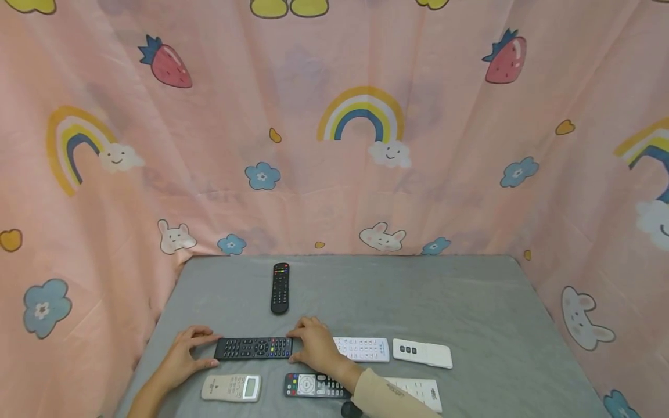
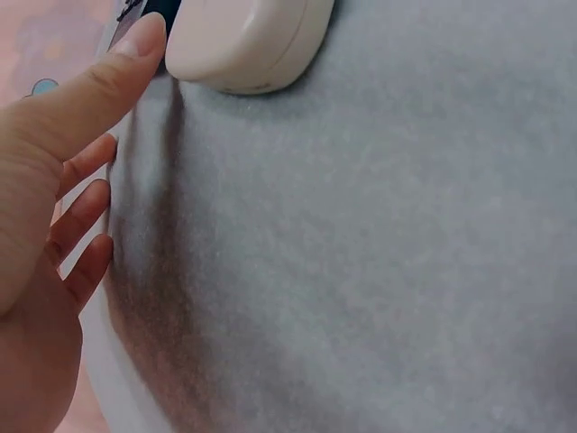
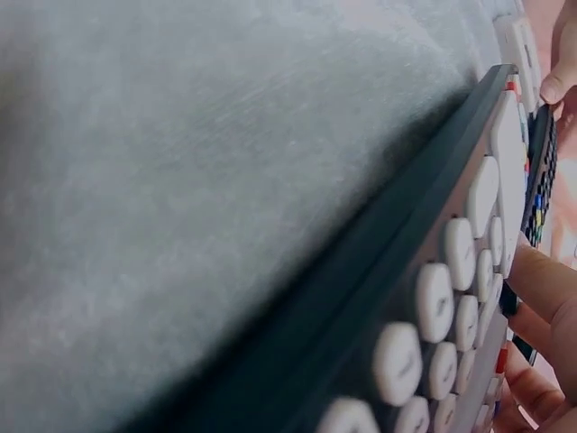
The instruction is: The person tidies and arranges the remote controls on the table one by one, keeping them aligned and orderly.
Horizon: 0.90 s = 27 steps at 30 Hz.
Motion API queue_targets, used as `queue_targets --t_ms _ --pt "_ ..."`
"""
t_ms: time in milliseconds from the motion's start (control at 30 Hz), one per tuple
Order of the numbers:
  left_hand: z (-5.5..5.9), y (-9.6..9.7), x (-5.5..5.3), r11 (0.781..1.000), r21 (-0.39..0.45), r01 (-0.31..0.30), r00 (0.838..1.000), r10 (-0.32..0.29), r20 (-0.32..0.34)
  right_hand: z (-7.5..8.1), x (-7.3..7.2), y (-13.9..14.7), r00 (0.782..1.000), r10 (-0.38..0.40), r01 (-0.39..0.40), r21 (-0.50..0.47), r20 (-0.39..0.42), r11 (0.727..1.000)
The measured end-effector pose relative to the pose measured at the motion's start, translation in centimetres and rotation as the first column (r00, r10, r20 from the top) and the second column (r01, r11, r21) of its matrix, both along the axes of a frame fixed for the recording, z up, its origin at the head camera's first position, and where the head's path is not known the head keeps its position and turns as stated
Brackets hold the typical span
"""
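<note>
A long black remote control [image 1: 254, 348] lies crosswise on the grey cloth, its many buttons facing up. My left hand [image 1: 183, 355] holds its left end, with the fingertips at the upper corner and the thumb at the lower one. At the right end my right hand [image 1: 317, 347] grips it in the same way. In the left wrist view, the left thumb [image 2: 140, 41] touches the dark end of this remote. The right wrist view has both hands at its two ends, partly cut off by the frame. Part of a white remote [image 1: 363, 349] is hidden behind the right hand.
Below lie a beige remote with a screen [image 1: 225, 388], a black remote with white buttons [image 1: 313, 385] and a white remote [image 1: 418, 390], partly under the right sleeve. Another white remote [image 1: 422, 353] is at the right. A black remote [image 1: 280, 288] stands lengthwise farther back, before a patterned curtain [image 1: 334, 197].
</note>
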<state>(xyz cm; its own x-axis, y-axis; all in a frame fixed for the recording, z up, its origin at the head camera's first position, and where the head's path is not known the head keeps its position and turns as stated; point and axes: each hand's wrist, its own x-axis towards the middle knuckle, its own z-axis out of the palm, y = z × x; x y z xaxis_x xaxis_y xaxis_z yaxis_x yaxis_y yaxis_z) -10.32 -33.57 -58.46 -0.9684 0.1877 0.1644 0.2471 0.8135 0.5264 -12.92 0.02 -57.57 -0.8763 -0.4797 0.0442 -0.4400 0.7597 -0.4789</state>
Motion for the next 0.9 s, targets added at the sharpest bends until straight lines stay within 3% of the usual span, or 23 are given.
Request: queue_targets --t_ms 167,367,567,700,900 --pt "0.4 0.1 -0.1 1.000 -0.011 -0.015 0.999 0.015 0.044 0.2 -0.2 0.1 1.000 0.006 -0.006 -0.031 0.014 1.000" --pt "2.0 0.7 -0.5 0.999 0.001 -0.034 0.996 0.033 0.083 1.7 -1.3 0.9 0.992 0.019 0.000 -0.152 0.125 0.988" --pt "3.4 1.9 -0.9 0.998 0.046 -0.036 0.997 0.033 0.074 2.8 -2.8 2.3 0.968 0.043 0.033 -0.294 0.247 0.955" --pt "3.4 2.9 -1.4 0.996 0.078 -0.046 0.996 0.040 0.083 3.1 -3.8 3.6 0.950 0.056 0.060 -0.356 0.307 0.932" --pt "3.5 5.2 -1.9 0.981 0.174 -0.087 0.985 0.058 0.165 3.6 -5.2 5.8 0.935 0.070 0.104 -0.459 0.347 0.882"
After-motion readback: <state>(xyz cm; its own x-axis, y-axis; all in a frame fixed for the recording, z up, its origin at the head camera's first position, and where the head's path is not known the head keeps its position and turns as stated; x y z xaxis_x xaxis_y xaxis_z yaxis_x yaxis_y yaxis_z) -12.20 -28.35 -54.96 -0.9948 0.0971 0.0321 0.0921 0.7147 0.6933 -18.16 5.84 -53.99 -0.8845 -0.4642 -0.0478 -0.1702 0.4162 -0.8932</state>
